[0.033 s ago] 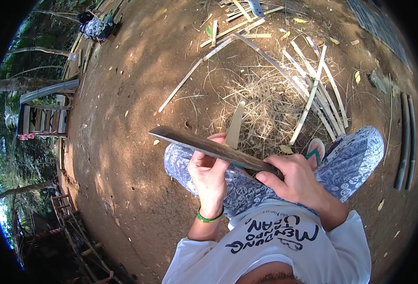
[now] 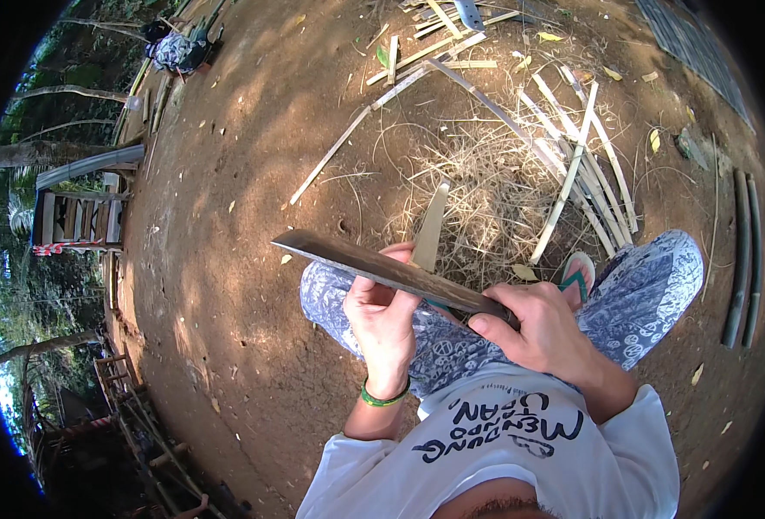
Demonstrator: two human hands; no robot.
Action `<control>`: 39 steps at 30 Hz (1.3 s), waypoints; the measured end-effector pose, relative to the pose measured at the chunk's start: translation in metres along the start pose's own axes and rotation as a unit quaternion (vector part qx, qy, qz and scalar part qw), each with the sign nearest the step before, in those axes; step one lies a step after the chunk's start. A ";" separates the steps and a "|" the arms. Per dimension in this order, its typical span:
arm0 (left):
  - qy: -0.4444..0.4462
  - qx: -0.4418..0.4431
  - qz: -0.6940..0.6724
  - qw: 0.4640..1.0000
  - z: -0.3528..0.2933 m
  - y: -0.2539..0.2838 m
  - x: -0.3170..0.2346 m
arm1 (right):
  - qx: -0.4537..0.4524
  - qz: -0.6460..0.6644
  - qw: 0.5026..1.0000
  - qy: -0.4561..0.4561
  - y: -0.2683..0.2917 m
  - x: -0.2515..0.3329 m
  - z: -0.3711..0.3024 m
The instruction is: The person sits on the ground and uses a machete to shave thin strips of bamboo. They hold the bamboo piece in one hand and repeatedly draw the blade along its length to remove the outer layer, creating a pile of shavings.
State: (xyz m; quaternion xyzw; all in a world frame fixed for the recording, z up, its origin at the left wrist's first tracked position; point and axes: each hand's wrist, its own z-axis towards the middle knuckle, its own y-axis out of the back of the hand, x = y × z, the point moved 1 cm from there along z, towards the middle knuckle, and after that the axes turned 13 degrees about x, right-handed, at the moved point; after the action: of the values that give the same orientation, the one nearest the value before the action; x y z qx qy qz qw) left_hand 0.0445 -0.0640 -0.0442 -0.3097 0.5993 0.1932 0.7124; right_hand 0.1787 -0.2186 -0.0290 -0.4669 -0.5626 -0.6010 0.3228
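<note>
A machete (image 2: 374,264) with a long dark blade lies slantwise across my lap area, its tip pointing to the left. My right hand (image 2: 545,327) is closed around its handle. Behind the blade a flat, pale bamboo strip (image 2: 433,227) points away from me. My left hand (image 2: 382,327) grips this strip, with the thumb near the blade and the fingers partly hidden behind it. The blade crosses over the strip and hides its near end; whether the edge touches it, I cannot tell.
Thin shavings (image 2: 478,186) heap on the brown dirt before me. Split bamboo strips (image 2: 586,177) lie to their right, with more strips (image 2: 439,56) farther off. Two dark poles (image 2: 737,259) rest at far right. One foot wears a sandal (image 2: 579,275).
</note>
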 end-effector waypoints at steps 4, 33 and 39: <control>-0.005 -0.008 0.014 1.000 0.000 -0.001 0.001 | -0.006 -0.017 1.000 -0.006 0.001 0.007 -0.001; -0.043 -0.089 0.027 0.995 -0.024 0.010 0.018 | 0.050 0.050 0.998 0.003 -0.033 -0.050 0.040; -0.063 -0.092 0.043 0.993 -0.020 0.019 0.021 | 0.024 -0.013 0.999 -0.037 -0.043 -0.101 0.070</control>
State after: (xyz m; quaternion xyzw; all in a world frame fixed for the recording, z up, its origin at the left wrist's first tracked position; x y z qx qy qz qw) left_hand 0.0216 -0.0659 -0.0706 -0.3351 0.5456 0.2966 0.7085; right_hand 0.1889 -0.1572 -0.1436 -0.4741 -0.5942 -0.5737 0.3051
